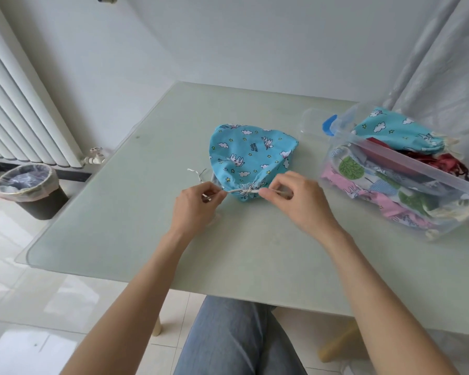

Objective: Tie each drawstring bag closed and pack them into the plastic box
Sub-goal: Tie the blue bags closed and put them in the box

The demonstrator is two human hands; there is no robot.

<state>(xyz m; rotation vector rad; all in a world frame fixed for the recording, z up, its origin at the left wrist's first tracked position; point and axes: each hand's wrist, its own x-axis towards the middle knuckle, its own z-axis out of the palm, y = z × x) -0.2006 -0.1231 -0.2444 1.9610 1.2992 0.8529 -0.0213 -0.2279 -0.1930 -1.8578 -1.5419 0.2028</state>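
Left hand (pixel 198 205): fingers pinched closed on the drawstring (pixel 236 191)
Right hand (pixel 295 201): fingers pinched closed on the drawstring
Blue bag (pixel 251 155): lies on the counter (pixel 146 212)

Matt blue printed cloth drawstring bag (pixel 251 161) at centre frame, pale twisted cord (pixel 241 190), smooth frosted glass tabletop (pixel 136 212), clear glossy plastic box (pixel 406 185) at right, glossy floor tiles (pixel 25 307) lower left

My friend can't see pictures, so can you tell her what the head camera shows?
Two hands, left hand and right hand, pull the cream drawstring tight on a blue cloud-print bag lying on a pale green table. To the right stands a clear plastic box already stuffed with colourful bags.
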